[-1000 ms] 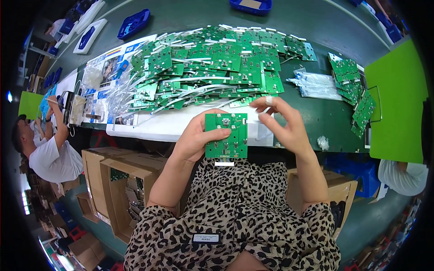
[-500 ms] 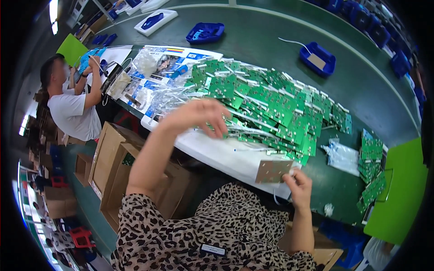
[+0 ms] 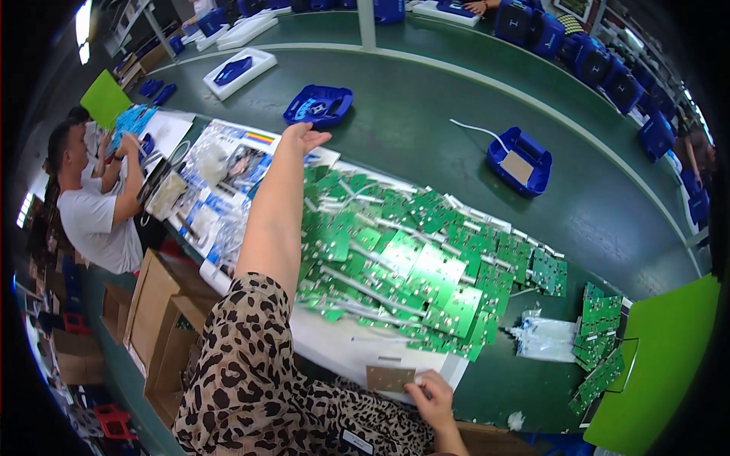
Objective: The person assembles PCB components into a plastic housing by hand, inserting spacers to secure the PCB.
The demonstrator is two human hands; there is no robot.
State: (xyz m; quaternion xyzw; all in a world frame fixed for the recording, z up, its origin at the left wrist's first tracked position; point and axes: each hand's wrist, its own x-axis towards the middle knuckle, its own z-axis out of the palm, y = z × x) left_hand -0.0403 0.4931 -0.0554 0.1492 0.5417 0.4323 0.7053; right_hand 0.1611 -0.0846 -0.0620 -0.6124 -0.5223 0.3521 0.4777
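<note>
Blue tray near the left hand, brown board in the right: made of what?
Blue tray: probably moulded plastic, smooth-looking, given its rounded corners. Brown board: likely matt circuit-board laminate, judging by its flat, speckled face; exact type unclear.

lamp [image 3: 83, 24] (lit), upper left | green floor [image 3: 118, 376] | red stool [image 3: 112, 413], lower left

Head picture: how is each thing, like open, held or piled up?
Left bare hand: open, beside shallow blue plastic tray, touch unclear
That tray: open-topped
Right bare hand: pinching
Brown rectangular circuit board: held
Green rectangular circuit boards: heaped, overlapping
Farther-right blue plastic tray: open, beige piece inside
Brown cardboard box: open
</note>
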